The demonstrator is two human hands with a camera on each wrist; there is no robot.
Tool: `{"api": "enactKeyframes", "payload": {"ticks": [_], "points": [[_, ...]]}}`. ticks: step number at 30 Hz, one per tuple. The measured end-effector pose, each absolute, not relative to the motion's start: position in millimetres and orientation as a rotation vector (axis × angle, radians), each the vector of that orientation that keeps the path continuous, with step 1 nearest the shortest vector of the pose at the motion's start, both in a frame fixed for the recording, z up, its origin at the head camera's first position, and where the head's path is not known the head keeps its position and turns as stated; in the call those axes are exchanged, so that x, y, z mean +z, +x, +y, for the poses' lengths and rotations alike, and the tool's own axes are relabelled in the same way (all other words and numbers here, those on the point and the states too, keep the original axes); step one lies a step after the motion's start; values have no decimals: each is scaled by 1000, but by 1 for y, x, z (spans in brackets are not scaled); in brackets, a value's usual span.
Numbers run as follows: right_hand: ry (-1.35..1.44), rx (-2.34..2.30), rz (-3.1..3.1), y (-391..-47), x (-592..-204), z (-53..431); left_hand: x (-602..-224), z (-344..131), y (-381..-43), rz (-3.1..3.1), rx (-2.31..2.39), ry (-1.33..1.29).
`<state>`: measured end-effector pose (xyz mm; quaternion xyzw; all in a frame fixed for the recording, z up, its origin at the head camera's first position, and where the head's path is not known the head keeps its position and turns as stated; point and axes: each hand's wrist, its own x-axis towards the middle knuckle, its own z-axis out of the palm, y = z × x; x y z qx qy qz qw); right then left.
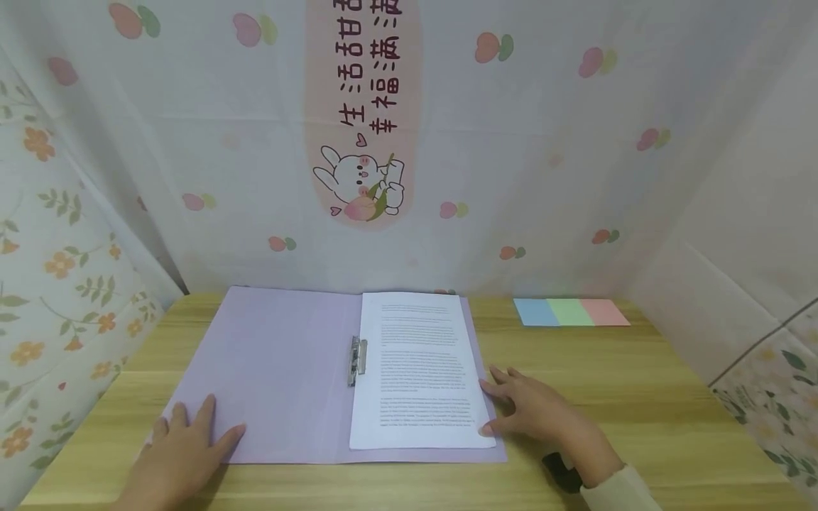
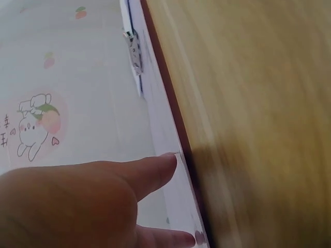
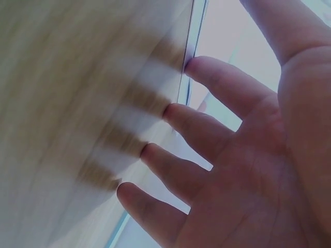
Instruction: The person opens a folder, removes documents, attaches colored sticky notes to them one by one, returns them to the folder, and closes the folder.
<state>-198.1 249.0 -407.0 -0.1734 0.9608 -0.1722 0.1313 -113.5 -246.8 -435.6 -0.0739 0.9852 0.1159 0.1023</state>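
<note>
An open lilac folder (image 1: 275,355) lies flat on the wooden table in the head view. A stack of printed white sheets (image 1: 418,369) sits on its right half, beside a metal clip (image 1: 356,360) at the fold. Over the lower left of the cover, my left hand (image 1: 175,454) rests with fingers spread; the left wrist view shows fingertips (image 2: 168,161) right at the folder's surface. My right hand (image 1: 533,408) is at the folder's right edge, thumb and index finger touching the border near the sheets. Its other fingertips (image 3: 150,150) reach down to the tabletop, spread and relaxed.
A strip of blue, green and pink coloured paper (image 1: 571,312) lies at the back right of the wooden table (image 1: 613,376). A patterned cloth (image 1: 243,128) with a rabbit print hangs behind the table, with floral cloth at the left side. A black wrist strap (image 1: 561,473) shows under the right wrist.
</note>
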Motion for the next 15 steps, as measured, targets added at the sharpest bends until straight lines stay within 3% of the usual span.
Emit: {"api": "enactKeyframes", "payload": {"ticks": [15], "points": [[-519, -489, 2796, -197, -406, 249, -433, -245, -112, 2901, 342, -220]]}}
